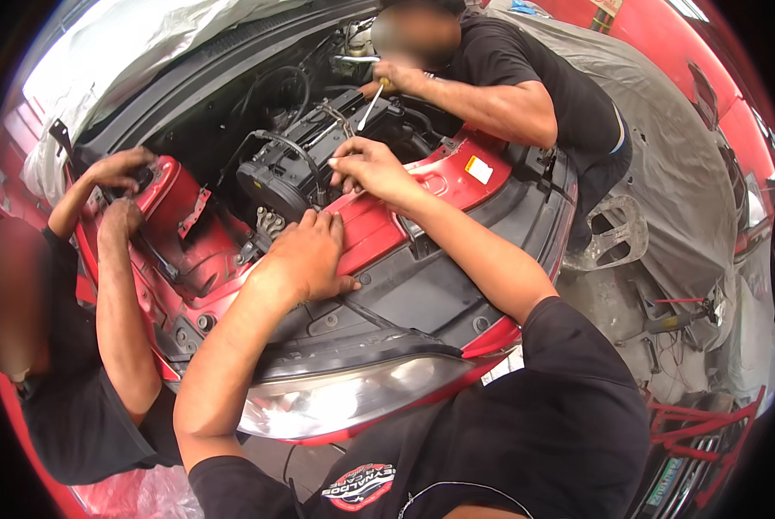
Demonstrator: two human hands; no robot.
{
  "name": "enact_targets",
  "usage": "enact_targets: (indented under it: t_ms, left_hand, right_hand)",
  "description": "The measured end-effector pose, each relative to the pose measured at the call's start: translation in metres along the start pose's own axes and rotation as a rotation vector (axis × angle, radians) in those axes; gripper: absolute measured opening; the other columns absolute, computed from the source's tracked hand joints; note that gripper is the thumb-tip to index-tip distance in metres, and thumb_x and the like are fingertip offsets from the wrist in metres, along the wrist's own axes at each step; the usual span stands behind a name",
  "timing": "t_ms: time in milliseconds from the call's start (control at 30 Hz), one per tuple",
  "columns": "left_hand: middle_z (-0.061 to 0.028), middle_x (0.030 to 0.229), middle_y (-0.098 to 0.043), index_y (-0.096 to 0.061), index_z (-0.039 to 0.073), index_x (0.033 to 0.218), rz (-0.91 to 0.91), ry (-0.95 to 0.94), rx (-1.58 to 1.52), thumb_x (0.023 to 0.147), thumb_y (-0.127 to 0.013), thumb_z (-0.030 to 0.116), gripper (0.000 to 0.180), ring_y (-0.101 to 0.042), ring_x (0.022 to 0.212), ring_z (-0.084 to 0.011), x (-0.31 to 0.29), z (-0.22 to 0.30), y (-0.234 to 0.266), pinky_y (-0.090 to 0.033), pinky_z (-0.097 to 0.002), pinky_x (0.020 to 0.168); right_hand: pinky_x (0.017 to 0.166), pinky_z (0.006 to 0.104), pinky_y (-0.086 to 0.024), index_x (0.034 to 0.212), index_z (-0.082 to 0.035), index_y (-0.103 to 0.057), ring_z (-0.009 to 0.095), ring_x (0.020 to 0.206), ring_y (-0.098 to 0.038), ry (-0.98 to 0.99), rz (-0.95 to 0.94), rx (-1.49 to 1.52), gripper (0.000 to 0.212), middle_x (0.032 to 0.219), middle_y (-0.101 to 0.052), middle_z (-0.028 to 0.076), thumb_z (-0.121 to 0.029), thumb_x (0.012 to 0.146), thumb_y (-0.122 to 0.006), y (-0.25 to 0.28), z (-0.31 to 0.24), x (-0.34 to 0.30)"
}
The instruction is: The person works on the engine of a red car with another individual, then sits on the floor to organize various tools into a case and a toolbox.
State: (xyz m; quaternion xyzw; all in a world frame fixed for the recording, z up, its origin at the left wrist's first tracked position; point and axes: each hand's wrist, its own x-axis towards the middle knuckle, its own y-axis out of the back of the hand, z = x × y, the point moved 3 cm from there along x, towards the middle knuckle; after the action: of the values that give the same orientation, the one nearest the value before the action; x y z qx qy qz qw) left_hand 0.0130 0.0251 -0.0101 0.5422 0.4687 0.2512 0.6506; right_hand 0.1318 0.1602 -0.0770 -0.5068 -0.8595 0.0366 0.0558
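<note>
All fingers of left hand [308, 259] loosely open, resting on red panel [366, 230], thumb on black cover [417, 290]; right hand [372, 173] beside engine [305, 143], fingers curled, cannot tell if pinching anything; engine sits just behind red panel; headlight [353, 394] nearer body; co-worker [530, 73] at right grips screwdriver [372, 105]; second co-worker [85, 419] at left reaches in.

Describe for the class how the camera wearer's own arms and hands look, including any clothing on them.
The left hand and right hand are bare: no gloves, watch or bracelet can be seen. The left sleeve and right sleeve are short, plain and black, leaving both forearms uncovered. They belong to a black shirt with a round red, white and black badge.
</note>
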Motion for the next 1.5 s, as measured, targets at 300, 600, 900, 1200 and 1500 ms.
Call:
enact_targets:
  t_ms: [300, 600, 900, 1200, 1500]
  left_hand:
    - [-0.0314, 0.141, -0.042, -0.036, -0.016, 0.138, 0.183, -0.082, 0.015, 0.075, -0.075, 0.052, 0.101, -0.041, 0.132, -0.0403, 0.002, 0.0, -0.019, -0.038, -0.0424, 0.11]
    - [-0.0286, 0.14, -0.044, -0.035, -0.015, 0.139, 0.138, -0.047, 0.0, 0.075, -0.074, 0.052, 0.1, -0.046, 0.127, -0.0376, 0.003, 0.0, -0.02, -0.039, -0.0407, 0.109]
    - [-0.0266, 0.141, -0.044, -0.037, -0.015, 0.138, 0.167, -0.045, 0.017, 0.075, -0.075, 0.051, 0.099, -0.045, 0.127, -0.0371, 0.003, -0.001, -0.022, -0.04, -0.0411, 0.107]
    - [-0.0269, 0.14, -0.044, -0.037, -0.015, 0.138, 0.131, -0.042, 0.005, 0.076, -0.074, 0.051, 0.098, -0.045, 0.127, -0.0372, 0.003, 0.001, -0.017, -0.04, -0.0415, 0.107]
    - [-0.0263, 0.137, -0.047, -0.038, -0.015, 0.137, 0.137, -0.052, 0.005, 0.079, -0.072, 0.047, 0.092, -0.046, 0.125, -0.037, 0.005, 0.0, -0.018, -0.041, -0.0411, 0.106]
  right_hand:
    - [0.082, 0.0393, -0.05, 0.098, -0.004, -0.067, 0.03, 0.094, -0.064, 0.6, -0.111, -0.959, 0.019, 0.097, -0.069, 0.015, -0.02, 0.089, -0.067, -0.023, -0.016, -0.031]
    - [0.089, 0.0448, -0.049, 0.104, -0.006, -0.072, 0.037, 0.096, -0.066, 0.101, -0.18, -1.21, 0.047, 0.097, -0.071, 0.019, -0.048, 0.093, -0.055, -0.006, 0.004, -0.023]
    - [0.093, 0.0454, -0.046, 0.107, -0.01, -0.073, 0.036, 0.1, -0.066, 0.058, -0.219, -1.215, 0.05, 0.099, -0.071, 0.018, -0.052, 0.093, -0.048, -0.005, 0.002, -0.021]
    - [0.089, 0.0445, -0.05, 0.103, -0.009, -0.073, 0.037, 0.094, -0.067, 0.123, -0.214, -1.235, 0.045, 0.094, -0.071, 0.017, -0.048, 0.095, -0.05, -0.004, 0.006, -0.02]
    - [0.092, 0.0463, -0.046, 0.107, -0.013, -0.073, 0.035, 0.1, -0.066, 0.085, -0.233, -1.235, 0.05, 0.099, -0.071, 0.017, -0.053, 0.093, -0.047, -0.003, 0.007, -0.019]
